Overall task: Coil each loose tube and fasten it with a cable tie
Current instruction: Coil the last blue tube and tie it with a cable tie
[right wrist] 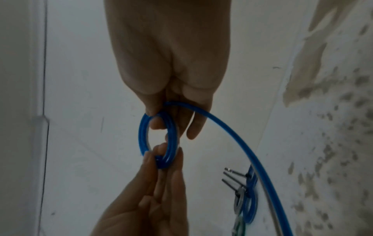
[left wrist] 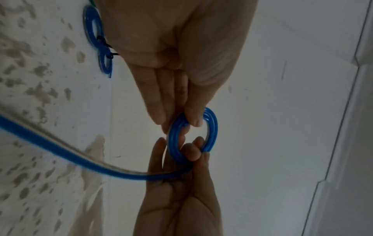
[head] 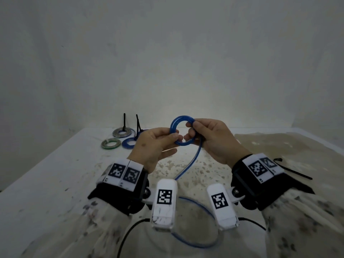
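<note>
A blue tube is wound into a small coil (head: 183,130) held upright above the table, between my two hands. My left hand (head: 167,140) pinches the coil's lower left side with thumb and fingers. My right hand (head: 193,130) grips its right side, fingers curled through the ring. In the left wrist view my left hand's thumb (left wrist: 194,118) presses on the coil (left wrist: 213,127). The tube's loose tail (head: 189,162) runs down from the right hand to the table and loops near my body (head: 195,244). A loose black cable tie (head: 292,170) lies to the right.
Three tied coils lie at the table's back left: a grey one (head: 122,132), a green-grey one (head: 110,143) and a blue one (head: 129,143), with black tie tails (head: 124,121) sticking up. The white table (head: 55,174) is stained brown at the right; a wall stands behind.
</note>
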